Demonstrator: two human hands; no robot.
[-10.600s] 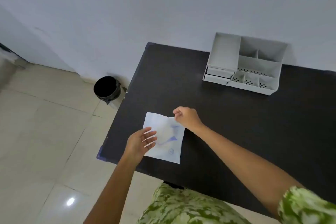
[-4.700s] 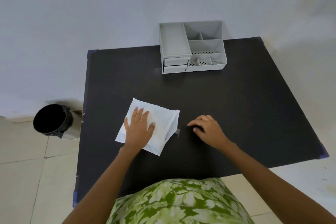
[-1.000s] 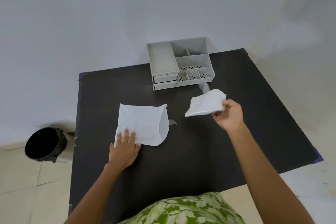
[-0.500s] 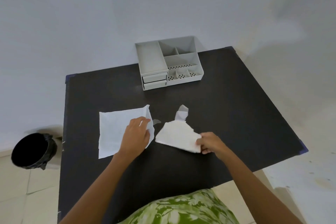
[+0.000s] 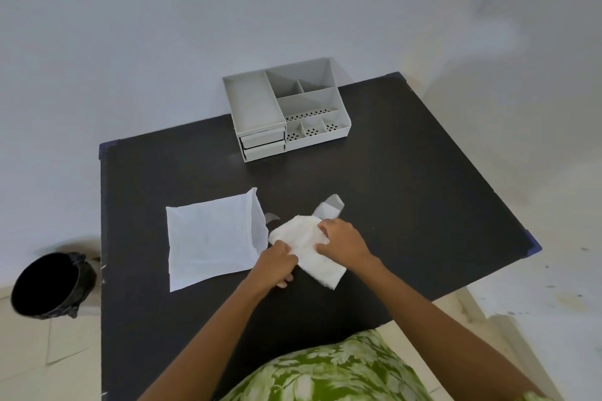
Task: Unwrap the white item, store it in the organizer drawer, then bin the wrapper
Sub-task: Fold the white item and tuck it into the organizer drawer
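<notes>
The white item (image 5: 304, 239), a soft folded pad with a small flap toward the back, lies on the black table (image 5: 407, 198). My left hand (image 5: 275, 262) grips its near left edge. My right hand (image 5: 340, 239) presses on and pinches its right part. The flat white wrapper (image 5: 208, 238) lies just left of the item, with its open end toward the item, touched by neither hand. The grey organizer (image 5: 286, 111) stands at the back of the table, its two small drawers (image 5: 263, 142) shut at the front left.
A black bin (image 5: 45, 285) stands on the tiled floor left of the table. A small torn scrap (image 5: 271, 217) lies between wrapper and item. A white wall runs behind the table. The table's near edge is close to my body.
My left hand left the wrapper and moved right onto the white item. Both hands now hold the item on the table, and my right hand shifted from its end onto its top.
</notes>
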